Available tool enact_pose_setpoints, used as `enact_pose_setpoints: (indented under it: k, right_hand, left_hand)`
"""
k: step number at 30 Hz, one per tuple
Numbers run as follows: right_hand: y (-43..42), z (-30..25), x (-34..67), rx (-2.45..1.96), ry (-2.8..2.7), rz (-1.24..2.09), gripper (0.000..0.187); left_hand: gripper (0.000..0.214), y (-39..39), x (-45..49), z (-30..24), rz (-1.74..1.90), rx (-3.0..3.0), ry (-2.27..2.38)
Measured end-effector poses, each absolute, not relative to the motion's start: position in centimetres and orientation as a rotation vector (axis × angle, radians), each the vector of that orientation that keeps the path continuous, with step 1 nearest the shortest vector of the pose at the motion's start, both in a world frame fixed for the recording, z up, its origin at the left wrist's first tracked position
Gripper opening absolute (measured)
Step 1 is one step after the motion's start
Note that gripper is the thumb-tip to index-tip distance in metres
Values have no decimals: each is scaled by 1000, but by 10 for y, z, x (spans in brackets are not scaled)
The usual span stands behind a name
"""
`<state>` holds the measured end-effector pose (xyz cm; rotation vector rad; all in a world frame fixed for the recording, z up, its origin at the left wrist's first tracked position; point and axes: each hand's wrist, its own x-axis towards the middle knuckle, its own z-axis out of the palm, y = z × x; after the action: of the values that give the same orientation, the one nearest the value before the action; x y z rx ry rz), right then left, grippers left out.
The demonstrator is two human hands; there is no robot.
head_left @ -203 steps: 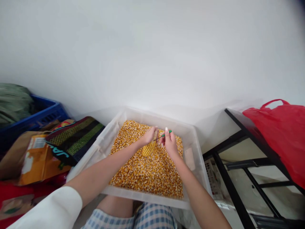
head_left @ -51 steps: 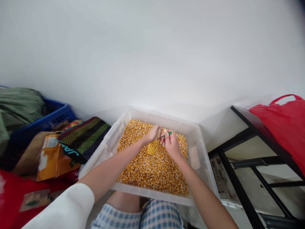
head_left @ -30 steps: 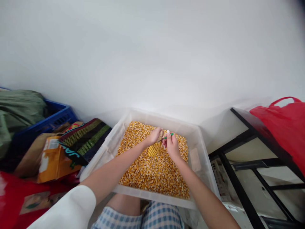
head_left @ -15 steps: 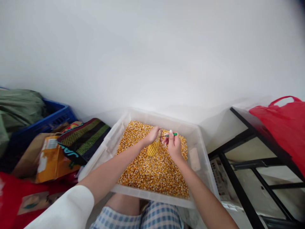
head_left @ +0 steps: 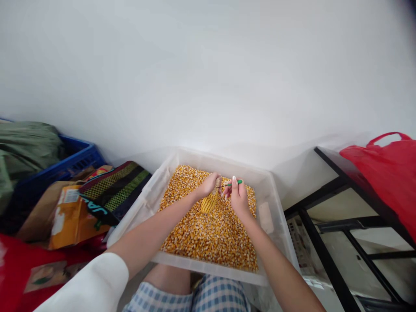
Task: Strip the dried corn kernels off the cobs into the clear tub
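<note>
A clear plastic tub rests on my lap, filled with loose yellow corn kernels. My left hand is closed round a corn cob, holding it tilted over the kernels; its upper end looks bare, its lower part still carries kernels. My right hand pinches a thin tool with a green handle, its dark metal tip pointing left at the top of the cob.
A white wall stands behind the tub. On the left are a blue crate with green cloth, a mesh bag and an orange packet. On the right a black metal frame carries a red bag.
The right hand and the green-handled tool have shifted slightly right and up against the cob. The left hand keeps the cob in place. The view has drifted a little.
</note>
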<state>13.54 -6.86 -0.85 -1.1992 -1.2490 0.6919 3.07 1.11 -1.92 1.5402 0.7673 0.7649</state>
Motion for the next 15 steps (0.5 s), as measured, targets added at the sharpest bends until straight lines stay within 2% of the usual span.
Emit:
enact_pose_setpoints:
  k: [9,15]
  right_hand:
    - [-64,-9,137,-1201,-1125,836,41]
    - [-67,-13,133,-1238,-1220,887,39]
  left_hand:
    - [52,9,30,-19,790,1654,715]
    - [56,3,35,-15,597,1615,548]
